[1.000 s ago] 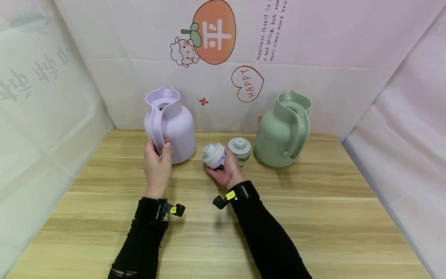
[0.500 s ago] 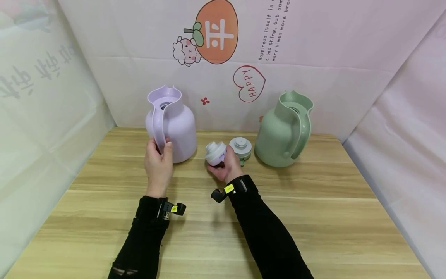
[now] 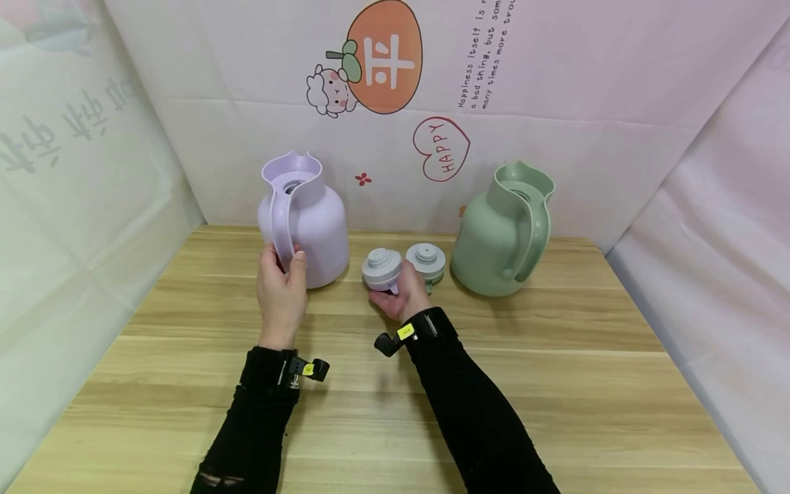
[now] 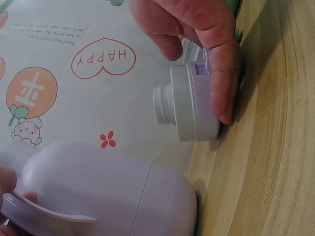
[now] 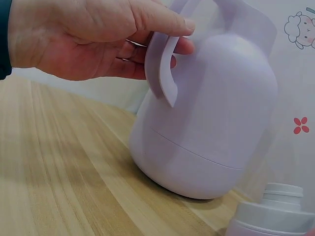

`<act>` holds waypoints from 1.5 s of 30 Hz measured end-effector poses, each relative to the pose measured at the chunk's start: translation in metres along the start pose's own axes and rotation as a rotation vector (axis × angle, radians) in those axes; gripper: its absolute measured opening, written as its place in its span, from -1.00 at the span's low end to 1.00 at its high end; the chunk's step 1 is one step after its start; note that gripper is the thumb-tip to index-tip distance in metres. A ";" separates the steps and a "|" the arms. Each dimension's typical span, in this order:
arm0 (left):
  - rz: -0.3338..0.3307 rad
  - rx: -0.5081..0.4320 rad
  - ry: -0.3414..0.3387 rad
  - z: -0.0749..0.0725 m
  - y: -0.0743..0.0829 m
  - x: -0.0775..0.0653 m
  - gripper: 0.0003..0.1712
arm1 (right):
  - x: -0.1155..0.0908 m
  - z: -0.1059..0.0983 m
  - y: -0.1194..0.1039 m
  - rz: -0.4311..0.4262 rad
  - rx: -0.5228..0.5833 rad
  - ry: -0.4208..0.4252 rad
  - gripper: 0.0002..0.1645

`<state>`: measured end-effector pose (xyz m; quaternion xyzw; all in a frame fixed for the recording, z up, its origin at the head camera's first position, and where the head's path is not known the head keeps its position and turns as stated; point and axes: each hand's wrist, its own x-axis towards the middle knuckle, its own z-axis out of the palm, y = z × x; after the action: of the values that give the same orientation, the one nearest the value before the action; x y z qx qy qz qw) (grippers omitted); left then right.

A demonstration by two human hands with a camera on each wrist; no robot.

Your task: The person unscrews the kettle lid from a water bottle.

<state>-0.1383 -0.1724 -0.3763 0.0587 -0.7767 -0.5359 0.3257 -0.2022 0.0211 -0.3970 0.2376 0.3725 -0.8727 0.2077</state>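
Observation:
My left hand [image 3: 282, 295] grips the lower handle of a lilac vacuum jug [image 3: 321, 237], which stands on the table with its mouth uncovered. In the right wrist view the fingers curl round that handle [image 5: 165, 73]. My right hand [image 3: 404, 296] holds a lilac-and-grey jug stopper [image 3: 380, 269] low at the tabletop, with its narrow grey neck upward. From the left wrist, fingers show along the stopper's [image 4: 182, 105] lilac underside, close to the wood. A second stopper [image 3: 426, 258], grey with a green base, rests beside it, neck up, partly behind my right hand.
A green vacuum jug [image 3: 487, 243] with an uncovered mouth stands to the right of the stoppers, handle toward the right front. The wood-grain table [image 3: 345, 412] backs onto a printed white cloth [image 3: 555, 82], with more cloth along both sides.
The lilac stopper has gone from tilted leftward to nearly upright on its lilac side, turned by my right hand. My left hand stays on the handle of the lilac jug.

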 end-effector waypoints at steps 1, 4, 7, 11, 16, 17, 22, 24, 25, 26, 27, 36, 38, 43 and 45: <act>0.001 0.000 0.000 0.000 0.000 0.000 -0.55 | 0.000 0.000 0.000 0.000 0.001 -0.002 -0.36; 0.006 0.000 0.002 0.000 0.000 0.000 -0.57 | -0.001 -0.002 0.000 -0.001 -0.007 0.002 -0.36; 0.009 -0.001 0.003 0.001 -0.001 0.000 -0.57 | -0.002 -0.003 0.000 -0.011 -0.022 0.010 -0.37; 0.005 -0.007 0.002 0.001 -0.002 0.000 -0.57 | -0.004 -0.004 0.000 -0.035 -0.051 0.027 -0.38; 0.007 0.002 0.008 0.001 -0.001 0.000 -0.56 | -0.008 -0.004 0.001 -0.066 -0.102 0.037 -0.40; 0.010 0.004 0.009 0.001 -0.001 0.000 -0.56 | -0.009 -0.004 0.001 -0.068 -0.108 0.040 -0.41; 0.010 0.001 0.007 0.001 -0.001 0.000 -0.57 | -0.012 -0.006 0.001 -0.066 -0.095 0.031 -0.38; 0.008 0.000 0.006 0.001 -0.001 0.000 -0.58 | -0.012 -0.006 0.002 -0.055 -0.086 0.013 -0.37; 0.008 0.001 0.007 0.001 -0.002 0.000 -0.58 | -0.013 -0.007 0.002 -0.048 -0.084 0.003 -0.37; 0.008 -0.001 0.006 0.001 -0.002 0.000 -0.58 | -0.013 -0.007 0.003 -0.043 -0.083 -0.007 -0.38; 0.008 -0.003 0.006 0.001 -0.002 0.000 -0.59 | -0.013 -0.007 0.003 -0.040 -0.082 -0.015 -0.38; -0.006 -0.024 -0.005 0.000 -0.001 0.000 -0.58 | -0.014 -0.007 0.009 -0.014 -0.075 -0.037 -0.37; -0.005 -0.025 -0.004 0.000 0.000 0.000 -0.58 | -0.013 -0.007 0.010 -0.006 -0.075 -0.033 -0.37; -0.010 -0.022 -0.011 0.000 0.000 0.000 -0.57 | -0.007 -0.007 0.013 -0.006 -0.116 0.010 -0.44; -0.010 -0.015 -0.013 0.000 -0.001 0.000 -0.57 | -0.005 -0.007 0.014 -0.011 -0.142 0.031 -0.49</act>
<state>-0.1385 -0.1725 -0.3769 0.0568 -0.7745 -0.5437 0.3184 -0.1889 0.0183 -0.4056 0.2338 0.4378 -0.8415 0.2135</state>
